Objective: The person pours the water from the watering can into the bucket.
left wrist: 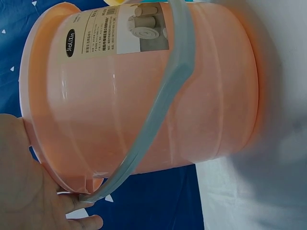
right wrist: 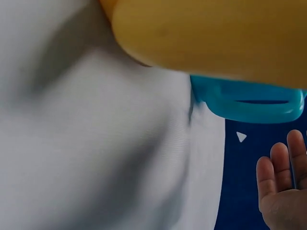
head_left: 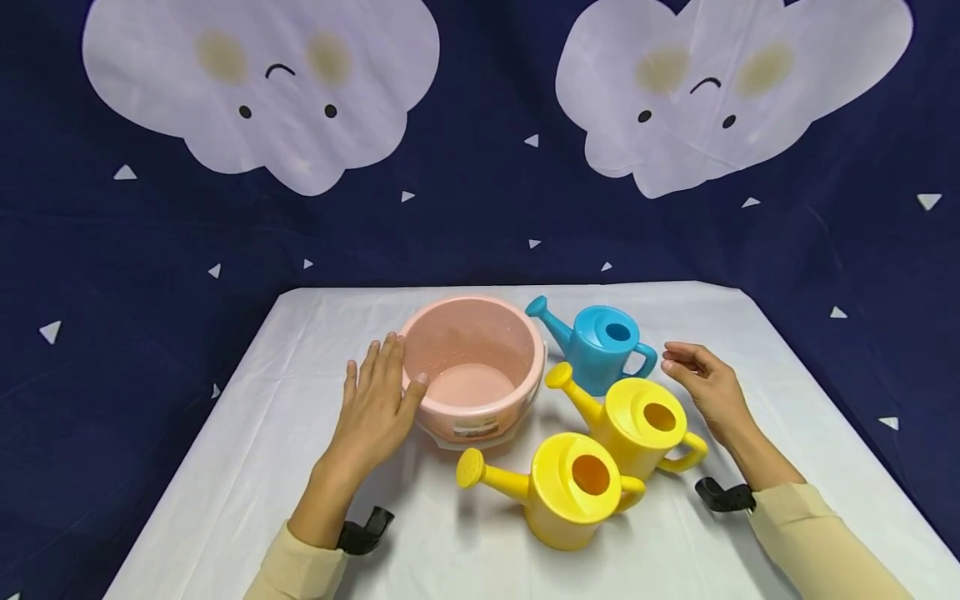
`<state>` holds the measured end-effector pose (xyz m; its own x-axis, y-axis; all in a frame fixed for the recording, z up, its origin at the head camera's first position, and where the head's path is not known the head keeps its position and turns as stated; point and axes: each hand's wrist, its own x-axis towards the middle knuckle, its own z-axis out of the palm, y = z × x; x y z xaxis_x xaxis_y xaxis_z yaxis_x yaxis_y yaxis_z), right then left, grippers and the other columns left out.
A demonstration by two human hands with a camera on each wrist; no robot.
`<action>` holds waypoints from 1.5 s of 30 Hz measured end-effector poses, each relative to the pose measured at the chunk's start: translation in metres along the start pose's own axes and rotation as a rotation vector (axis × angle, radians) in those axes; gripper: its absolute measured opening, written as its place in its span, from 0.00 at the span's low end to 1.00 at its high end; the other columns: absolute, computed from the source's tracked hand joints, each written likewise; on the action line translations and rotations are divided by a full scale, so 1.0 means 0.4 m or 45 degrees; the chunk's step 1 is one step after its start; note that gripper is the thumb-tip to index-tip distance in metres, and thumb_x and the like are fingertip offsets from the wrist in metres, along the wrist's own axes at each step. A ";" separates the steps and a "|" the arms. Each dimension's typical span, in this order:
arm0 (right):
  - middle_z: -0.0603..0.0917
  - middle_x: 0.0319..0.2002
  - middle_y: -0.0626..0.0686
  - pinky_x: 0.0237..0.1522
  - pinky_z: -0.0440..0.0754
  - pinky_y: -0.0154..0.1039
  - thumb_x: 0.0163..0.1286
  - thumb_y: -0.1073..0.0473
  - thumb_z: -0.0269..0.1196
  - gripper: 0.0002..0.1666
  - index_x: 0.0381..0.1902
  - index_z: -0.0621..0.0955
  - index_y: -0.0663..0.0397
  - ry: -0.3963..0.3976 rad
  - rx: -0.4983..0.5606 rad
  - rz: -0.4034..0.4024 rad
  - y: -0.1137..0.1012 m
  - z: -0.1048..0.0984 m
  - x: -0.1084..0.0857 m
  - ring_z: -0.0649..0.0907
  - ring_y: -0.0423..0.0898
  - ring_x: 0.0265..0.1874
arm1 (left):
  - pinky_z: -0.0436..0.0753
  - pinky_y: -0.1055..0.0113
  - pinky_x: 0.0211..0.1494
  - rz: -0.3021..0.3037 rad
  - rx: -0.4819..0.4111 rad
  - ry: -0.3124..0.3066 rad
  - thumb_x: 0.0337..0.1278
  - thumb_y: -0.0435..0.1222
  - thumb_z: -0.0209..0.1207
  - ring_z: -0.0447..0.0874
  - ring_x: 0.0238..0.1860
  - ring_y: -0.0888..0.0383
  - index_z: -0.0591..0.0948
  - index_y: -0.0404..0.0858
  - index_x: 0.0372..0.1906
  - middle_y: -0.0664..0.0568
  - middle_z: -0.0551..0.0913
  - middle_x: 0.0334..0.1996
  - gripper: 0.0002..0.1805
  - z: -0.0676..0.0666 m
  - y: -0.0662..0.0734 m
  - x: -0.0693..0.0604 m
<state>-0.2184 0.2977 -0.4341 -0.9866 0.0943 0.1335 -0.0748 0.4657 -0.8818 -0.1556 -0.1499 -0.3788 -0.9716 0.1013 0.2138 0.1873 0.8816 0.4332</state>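
My left grip [head_left: 378,408] touches the pink bucket [head_left: 474,410], fingers straight; my right grip [head_left: 708,390], loosely curled, empty, hovers near the blue watering can [head_left: 596,354].

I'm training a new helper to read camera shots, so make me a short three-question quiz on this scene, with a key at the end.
1. How many watering cans stand on the white cloth?
2. Which hand is at the pink bucket: (a) the left, (b) the right, (c) both?
3. True or false: the right hand is inside the bucket.

Key
1. Three: the front yellow watering can, the rear yellow watering can and the blue watering can.
2. (a): the left hand is at its rim.
3. False: it is beside the blue watering can's handle, holding nothing.
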 end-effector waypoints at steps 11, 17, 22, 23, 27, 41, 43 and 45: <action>0.76 0.49 0.37 0.46 0.71 0.21 0.62 0.34 0.59 0.35 0.62 0.73 0.42 0.004 -0.039 0.001 0.083 0.028 0.053 0.74 0.34 0.47 | 0.34 0.41 0.74 -0.013 -0.012 -0.006 0.69 0.59 0.31 0.37 0.77 0.46 0.48 0.40 0.75 0.48 0.45 0.76 0.39 -0.003 0.000 0.002; 0.76 0.51 0.43 0.48 0.71 0.24 0.54 0.23 0.56 0.41 0.60 0.73 0.35 0.037 -0.030 -0.006 0.169 0.047 0.093 0.74 0.38 0.48 | 0.34 0.40 0.74 -0.009 -0.011 -0.003 0.69 0.59 0.31 0.37 0.77 0.45 0.48 0.40 0.75 0.46 0.46 0.76 0.38 -0.002 0.001 0.003; 0.75 0.50 0.41 0.50 0.71 0.31 0.61 0.31 0.57 0.35 0.61 0.73 0.39 -0.015 -0.062 0.025 0.104 0.052 0.071 0.74 0.38 0.47 | 0.35 0.40 0.74 -0.009 -0.003 0.001 0.70 0.58 0.32 0.38 0.77 0.45 0.48 0.40 0.75 0.46 0.46 0.76 0.38 -0.001 0.000 0.002; 0.75 0.49 0.41 0.49 0.72 0.30 0.63 0.33 0.57 0.34 0.61 0.72 0.41 -0.034 -0.058 0.030 0.085 0.051 0.064 0.74 0.38 0.46 | 0.35 0.40 0.74 -0.009 -0.002 0.001 0.70 0.58 0.32 0.38 0.77 0.45 0.48 0.39 0.75 0.46 0.46 0.76 0.38 -0.001 -0.001 0.002; 0.75 0.46 0.39 0.45 0.74 0.24 0.66 0.40 0.58 0.33 0.62 0.71 0.51 -0.101 -0.037 0.040 0.024 0.051 0.043 0.74 0.37 0.44 | 0.35 0.40 0.74 -0.012 -0.007 0.002 0.70 0.57 0.34 0.38 0.77 0.45 0.48 0.39 0.75 0.46 0.46 0.76 0.38 -0.001 -0.003 0.000; 0.75 0.46 0.40 0.42 0.77 0.21 0.66 0.38 0.56 0.34 0.63 0.71 0.50 -0.117 0.010 0.106 0.016 0.060 0.035 0.74 0.37 0.45 | 0.35 0.40 0.74 -0.008 -0.005 0.002 0.70 0.56 0.35 0.38 0.77 0.45 0.47 0.40 0.75 0.47 0.46 0.76 0.37 0.000 0.000 0.003; 0.75 0.46 0.39 0.42 0.77 0.21 0.66 0.37 0.56 0.34 0.63 0.71 0.50 -0.111 0.010 0.107 0.015 0.061 0.034 0.74 0.36 0.45 | 0.35 0.40 0.74 -0.008 -0.005 0.001 0.70 0.56 0.35 0.37 0.77 0.46 0.47 0.40 0.75 0.47 0.45 0.76 0.37 0.001 0.000 0.002; 0.76 0.45 0.38 0.42 0.76 0.20 0.66 0.39 0.56 0.34 0.63 0.71 0.51 -0.109 0.017 0.102 0.012 0.062 0.031 0.75 0.35 0.44 | 0.35 0.41 0.74 -0.007 -0.005 0.001 0.70 0.56 0.35 0.37 0.77 0.46 0.47 0.40 0.75 0.47 0.45 0.76 0.37 0.002 0.001 0.002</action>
<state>-0.2344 0.2794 -0.4477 -0.9982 0.0548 0.0232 0.0038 0.4478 -0.8941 -0.1563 -0.1492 -0.3790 -0.9725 0.0960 0.2123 0.1825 0.8802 0.4380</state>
